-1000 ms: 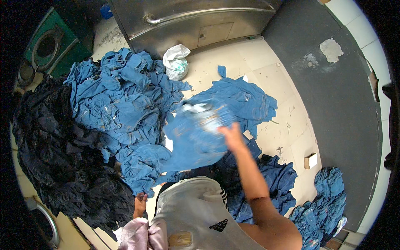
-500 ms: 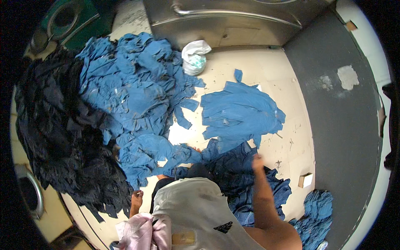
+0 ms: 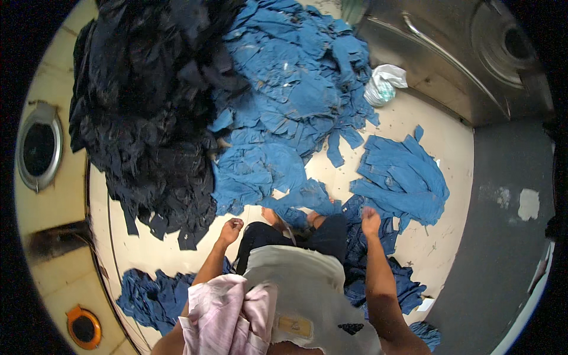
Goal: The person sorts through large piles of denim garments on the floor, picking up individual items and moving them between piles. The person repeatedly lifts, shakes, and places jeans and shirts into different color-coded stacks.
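Note:
My left hand point(image 3: 231, 229) is raised in front of my left knee, near the lower edge of the black clothes heap point(image 3: 160, 118). Its fingers are bent together around a small pale bit, too small to name. My right hand point(image 3: 370, 222) hovers over the dark navy clothes point(image 3: 387, 275) on my right, by the near edge of a spread-out blue shirt point(image 3: 402, 177). Motion smears its fingers, and I cannot see whether it holds anything. Past my feet rises a large heap of blue clothes point(image 3: 290, 89), with a blue garment point(image 3: 260, 174) at its near edge.
A white plastic bag point(image 3: 383, 86) stands by the metal machine point(image 3: 438, 59). Dark blue clothes point(image 3: 157, 299) lie at my left. Round machine doors point(image 3: 40, 148) line the left side; a dark grey panel point(image 3: 503, 248) stands at right. Pink cloth point(image 3: 228, 313) hangs over my left shoulder.
My view has turned left, so the heaps appear further right and the left-hand machines show more. My left hand has come up and forward; my right stays near the dark clothes.

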The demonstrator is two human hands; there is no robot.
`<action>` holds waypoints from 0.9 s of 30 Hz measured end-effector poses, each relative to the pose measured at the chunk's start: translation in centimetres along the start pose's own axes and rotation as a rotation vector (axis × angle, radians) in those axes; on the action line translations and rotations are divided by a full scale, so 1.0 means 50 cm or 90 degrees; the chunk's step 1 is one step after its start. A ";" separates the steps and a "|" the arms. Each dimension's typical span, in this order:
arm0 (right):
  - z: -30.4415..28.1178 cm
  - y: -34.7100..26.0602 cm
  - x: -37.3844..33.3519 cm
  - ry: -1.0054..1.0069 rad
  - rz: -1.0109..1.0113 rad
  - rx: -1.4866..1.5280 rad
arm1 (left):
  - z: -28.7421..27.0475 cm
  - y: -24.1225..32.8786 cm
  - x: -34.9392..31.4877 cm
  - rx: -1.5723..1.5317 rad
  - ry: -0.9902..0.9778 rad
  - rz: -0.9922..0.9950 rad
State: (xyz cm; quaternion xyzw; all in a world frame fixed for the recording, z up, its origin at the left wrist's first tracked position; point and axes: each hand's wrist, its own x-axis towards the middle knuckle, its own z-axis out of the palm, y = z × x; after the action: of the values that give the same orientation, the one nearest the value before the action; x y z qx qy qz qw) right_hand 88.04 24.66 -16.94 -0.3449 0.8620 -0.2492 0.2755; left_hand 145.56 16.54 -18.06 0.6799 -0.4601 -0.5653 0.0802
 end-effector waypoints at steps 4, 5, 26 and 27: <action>0.078 -0.215 0.113 -0.097 -0.023 -0.080 | -0.015 -0.077 -0.009 0.024 -0.044 -0.007; 0.117 -0.249 0.109 -0.144 -0.015 -0.094 | -0.017 -0.093 -0.014 0.029 -0.060 -0.033; 0.316 -0.466 -0.168 -0.457 -0.344 0.050 | 0.147 0.237 0.099 -0.646 -0.159 -0.404; 0.280 -0.471 -0.216 -0.482 -0.393 0.060 | 0.148 0.284 0.101 -0.704 -0.143 -0.344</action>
State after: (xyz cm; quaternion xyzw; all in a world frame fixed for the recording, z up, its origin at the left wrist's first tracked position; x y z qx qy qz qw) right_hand 114.45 14.20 -9.22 -0.6377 0.5467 -0.2149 0.4982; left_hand 131.42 7.98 -15.21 0.5667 0.0833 -0.7880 0.2257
